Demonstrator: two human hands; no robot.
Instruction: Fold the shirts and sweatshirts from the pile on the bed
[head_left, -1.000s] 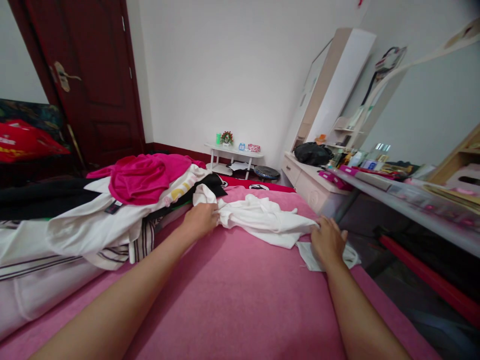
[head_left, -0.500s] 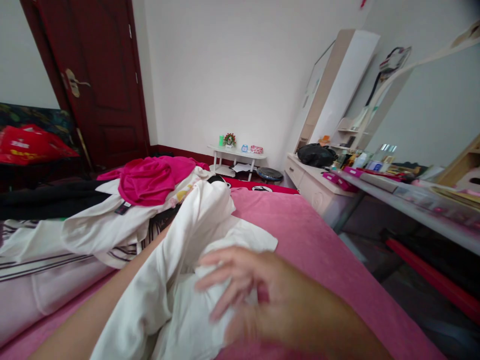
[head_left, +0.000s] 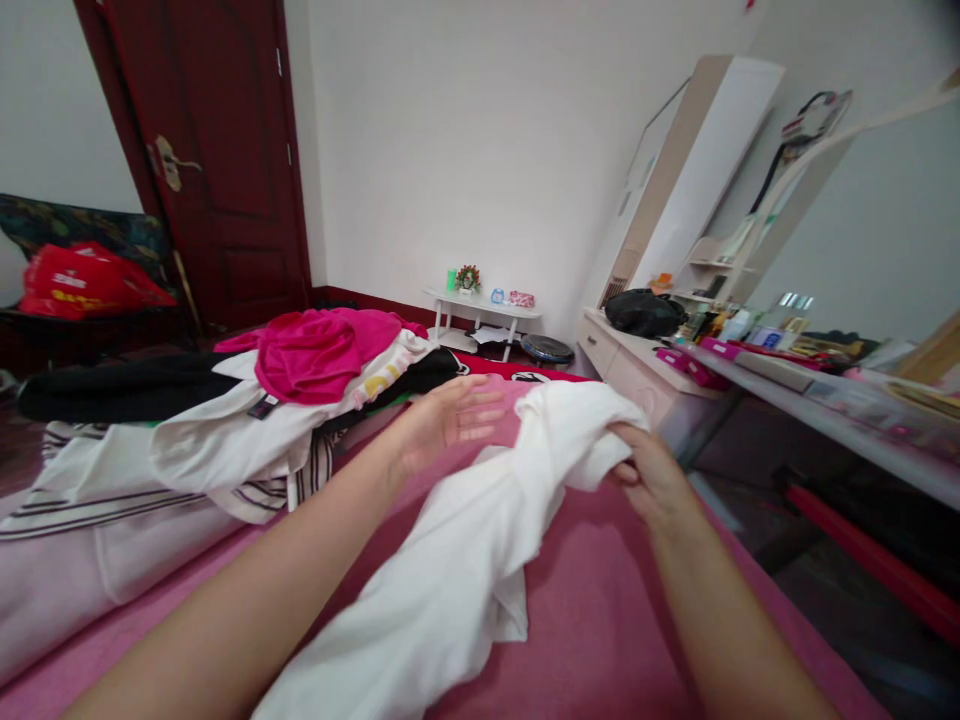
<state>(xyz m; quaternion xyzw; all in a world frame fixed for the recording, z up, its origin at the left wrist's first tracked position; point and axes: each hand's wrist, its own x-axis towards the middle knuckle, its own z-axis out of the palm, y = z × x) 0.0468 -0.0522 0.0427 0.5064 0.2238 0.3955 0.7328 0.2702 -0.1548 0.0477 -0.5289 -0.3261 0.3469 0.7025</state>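
A long white garment [head_left: 450, 560], bunched and twisted, stretches from the near edge of the view up to the right over the pink bed cover [head_left: 600, 600]. My right hand [head_left: 649, 465] grips its far right end, fingers curled into the cloth, lifting that part. My left hand [head_left: 450, 420] is just left of the garment, palm toward it, with fingers stretched out and holding nothing. What kind of garment the white cloth is, I cannot tell.
A pile of clothes lies at left, with a magenta garment [head_left: 322, 350] on top and black trousers [head_left: 127, 385] beside it. A dressing table [head_left: 825, 410] crowded with bottles borders the bed at right. A small white table [head_left: 480, 305] stands by the wall.
My right hand has moved away and to the right, and now grips the garment's end, pulling it right. My left hand, hidden behind the cloth before, now shows with fingers extended.
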